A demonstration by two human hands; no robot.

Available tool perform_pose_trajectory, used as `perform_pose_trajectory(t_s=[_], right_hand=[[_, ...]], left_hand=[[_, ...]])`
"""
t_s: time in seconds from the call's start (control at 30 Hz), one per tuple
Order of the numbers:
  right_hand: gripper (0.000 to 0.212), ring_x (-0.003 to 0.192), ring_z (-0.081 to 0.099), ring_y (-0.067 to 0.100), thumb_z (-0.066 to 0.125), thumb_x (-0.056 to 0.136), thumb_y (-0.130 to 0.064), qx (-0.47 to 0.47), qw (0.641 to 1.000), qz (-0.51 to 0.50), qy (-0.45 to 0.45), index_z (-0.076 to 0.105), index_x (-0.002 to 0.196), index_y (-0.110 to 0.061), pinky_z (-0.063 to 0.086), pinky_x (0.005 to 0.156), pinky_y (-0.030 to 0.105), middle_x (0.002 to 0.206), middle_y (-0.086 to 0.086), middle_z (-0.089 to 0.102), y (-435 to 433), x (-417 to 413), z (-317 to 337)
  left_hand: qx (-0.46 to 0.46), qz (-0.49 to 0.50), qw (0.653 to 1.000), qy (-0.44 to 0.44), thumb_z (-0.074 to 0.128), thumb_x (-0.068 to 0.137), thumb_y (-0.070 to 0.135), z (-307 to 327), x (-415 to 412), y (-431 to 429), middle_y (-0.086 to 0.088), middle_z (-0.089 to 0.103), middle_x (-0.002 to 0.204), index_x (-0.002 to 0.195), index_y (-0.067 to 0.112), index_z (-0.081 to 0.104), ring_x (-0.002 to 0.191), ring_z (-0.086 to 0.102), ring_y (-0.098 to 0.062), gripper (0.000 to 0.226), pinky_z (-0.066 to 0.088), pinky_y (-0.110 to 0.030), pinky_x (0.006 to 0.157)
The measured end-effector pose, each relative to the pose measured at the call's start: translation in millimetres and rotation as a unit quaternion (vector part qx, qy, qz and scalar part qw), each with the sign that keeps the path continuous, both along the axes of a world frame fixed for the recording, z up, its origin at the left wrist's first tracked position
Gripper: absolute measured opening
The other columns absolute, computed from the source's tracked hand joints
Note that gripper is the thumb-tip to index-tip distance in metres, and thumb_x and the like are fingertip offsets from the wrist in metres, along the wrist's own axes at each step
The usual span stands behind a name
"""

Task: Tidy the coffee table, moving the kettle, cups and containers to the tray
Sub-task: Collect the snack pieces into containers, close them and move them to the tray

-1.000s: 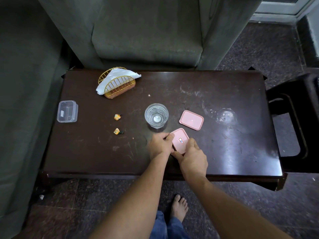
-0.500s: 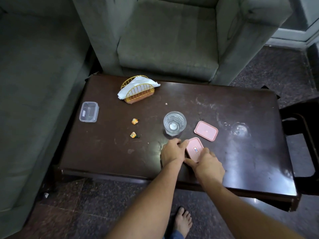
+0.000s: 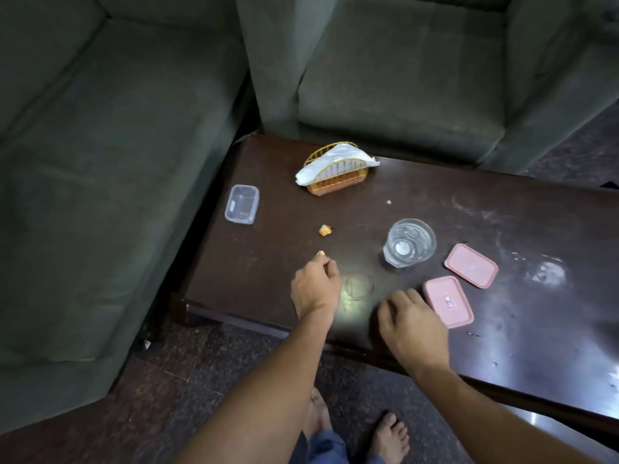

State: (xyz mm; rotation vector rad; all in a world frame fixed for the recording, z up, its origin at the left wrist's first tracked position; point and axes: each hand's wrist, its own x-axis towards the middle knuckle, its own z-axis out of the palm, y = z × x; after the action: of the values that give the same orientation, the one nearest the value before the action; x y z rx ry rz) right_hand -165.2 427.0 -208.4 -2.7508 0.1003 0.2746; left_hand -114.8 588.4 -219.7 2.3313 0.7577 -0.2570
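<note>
Pink lids (image 3: 471,270), two; glass (image 3: 409,242), one; clear container (image 3: 241,204), one; sweets (image 3: 324,230), two.

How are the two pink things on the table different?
The near pink lid has a small sticker in its middle; the far pink lid is plain. The near pink lid lies next to the right hand; the far pink lid lies beside the glass. Both are pink rounded rectangles, flat on the table.
</note>
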Motion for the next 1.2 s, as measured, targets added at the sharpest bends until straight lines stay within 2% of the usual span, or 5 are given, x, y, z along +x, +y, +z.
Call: perform_pose_trajectory(t_s=[0.23, 0.43, 0.8, 0.97, 1.2], right_hand=[[0.021, 0.097, 0.066, 0.039, 0.054, 0.097, -0.026, 0.069, 0.997, 0.038, -0.007, 0.067, 0.111, -0.018, 0.052, 0.076, 0.041, 0.109, 0.009, 0.066, 106, 92, 18], [0.03, 0.112, 0.063, 0.041, 0.055, 0.096, -0.022, 0.008, 0.997, -0.017, 0.07, 0.061, 0.125, -0.017, 0.051, 0.089, 0.042, 0.123, 0.012, 0.063, 141, 146, 6], [0.025, 0.106, 0.068, 0.04, 0.056, 0.095, -0.022, -0.083, 0.99, 0.015, 0.114, 0.069, 0.116, -0.018, 0.055, 0.088, 0.039, 0.112, 0.016, 0.072, 136, 160, -19], [0.022, 0.094, 0.068, 0.042, 0.057, 0.094, -0.036, -0.023, 0.998, 0.001, 0.064, 0.067, 0.105, -0.019, 0.048, 0.073, 0.037, 0.099, 0.016, 0.073, 131, 151, -15], [0.023, 0.096, 0.068, 0.029, 0.065, 0.092, -0.046, 0.103, 0.99, 0.092, -0.001, 0.068, 0.106, -0.028, 0.058, 0.078, 0.04, 0.1, -0.003, 0.076, 148, 142, 12]], left_hand=[[0.072, 0.104, 0.989, -0.082, 0.054, 0.098, 0.031, 8, 53, 88, -0.005, 0.066, 0.119, 0.115, 0.026, 0.069, 0.107, 0.063, -0.031, 0.023, 0.048, -0.039, 0.09], [0.112, 0.068, 0.987, -0.095, 0.061, 0.097, 0.031, -3, 73, 129, -0.003, 0.05, 0.133, 0.125, 0.022, 0.065, 0.101, 0.065, -0.032, 0.029, 0.052, -0.042, 0.091], [0.172, 0.041, 0.984, -0.028, 0.062, 0.096, 0.03, -18, 83, 141, -0.01, 0.071, 0.099, 0.098, 0.021, 0.071, 0.091, 0.07, -0.035, 0.012, 0.053, -0.039, 0.073], [0.186, -0.034, 0.981, -0.037, 0.059, 0.097, 0.033, -11, 62, 118, -0.009, 0.069, 0.098, 0.097, 0.021, 0.071, 0.09, 0.07, -0.033, 0.016, 0.049, -0.036, 0.067], [0.175, -0.13, 0.974, -0.056, 0.06, 0.097, 0.036, -16, 9, 79, -0.001, 0.071, 0.095, 0.103, 0.025, 0.07, 0.083, 0.071, -0.028, 0.016, 0.052, -0.036, 0.067]])
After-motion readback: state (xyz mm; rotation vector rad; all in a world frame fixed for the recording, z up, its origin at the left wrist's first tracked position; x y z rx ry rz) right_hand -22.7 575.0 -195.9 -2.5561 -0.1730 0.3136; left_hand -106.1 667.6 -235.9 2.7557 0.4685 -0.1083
